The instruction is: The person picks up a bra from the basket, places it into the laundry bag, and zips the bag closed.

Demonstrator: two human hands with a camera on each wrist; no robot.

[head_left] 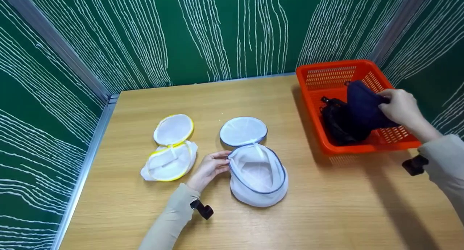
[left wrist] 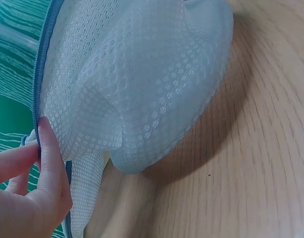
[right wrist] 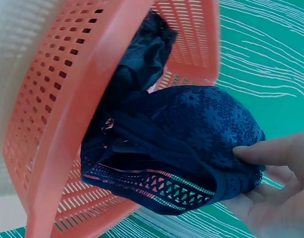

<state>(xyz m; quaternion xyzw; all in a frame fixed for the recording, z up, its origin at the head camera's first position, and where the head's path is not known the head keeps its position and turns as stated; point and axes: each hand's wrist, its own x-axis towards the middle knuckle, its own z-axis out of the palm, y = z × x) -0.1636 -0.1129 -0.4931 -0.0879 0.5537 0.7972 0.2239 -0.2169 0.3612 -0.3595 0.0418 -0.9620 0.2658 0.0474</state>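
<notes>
My left hand (head_left: 210,169) pinches the blue-trimmed rim of a white mesh laundry bag (head_left: 259,197), which sits on the table with its mouth unzipped and its round lid folded back away from me. In the left wrist view, thumb and finger grip the blue zipper edge (left wrist: 37,94). Over the basket's right side, my right hand (head_left: 400,107) holds a navy lace bra (head_left: 366,105) by one cup. The right wrist view shows floral lace on the cup (right wrist: 206,119) and openwork on the band. Part of the bra still lies within the orange basket (head_left: 326,148).
Black clothing (head_left: 335,123) lies in the basket at the back right. Left of the blue-trimmed bag is a second white mesh bag with yellow trim (head_left: 168,170), its lid also folded back. Green panels with white lines (head_left: 232,32) rise behind the wooden table (head_left: 308,221).
</notes>
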